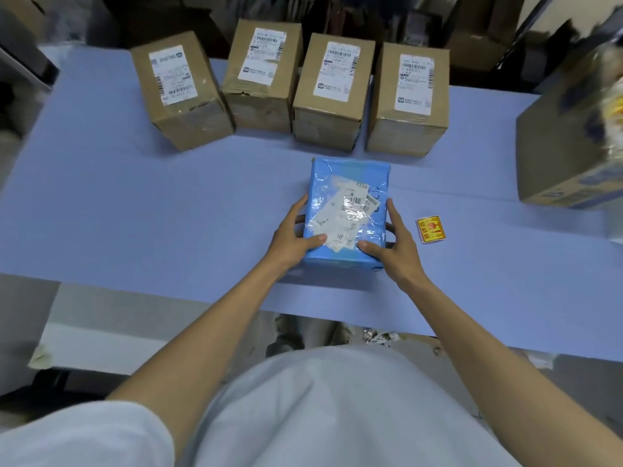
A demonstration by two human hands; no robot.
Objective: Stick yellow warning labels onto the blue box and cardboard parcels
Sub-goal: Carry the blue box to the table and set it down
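Now left hand (291, 232), right hand (396, 241) grip blue box (347, 183)

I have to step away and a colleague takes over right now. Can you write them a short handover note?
Left hand and right hand both grip the blue box by its sides, thumbs on top, at the middle of the table.
One yellow warning label lies loose on the table, right of the box, untouched.
Four cardboard parcels stand in a row behind the box.
Done: nothing; no yellow label shows on any visible face.
Left: label the blue box, then the four parcels. Only one label is in view.
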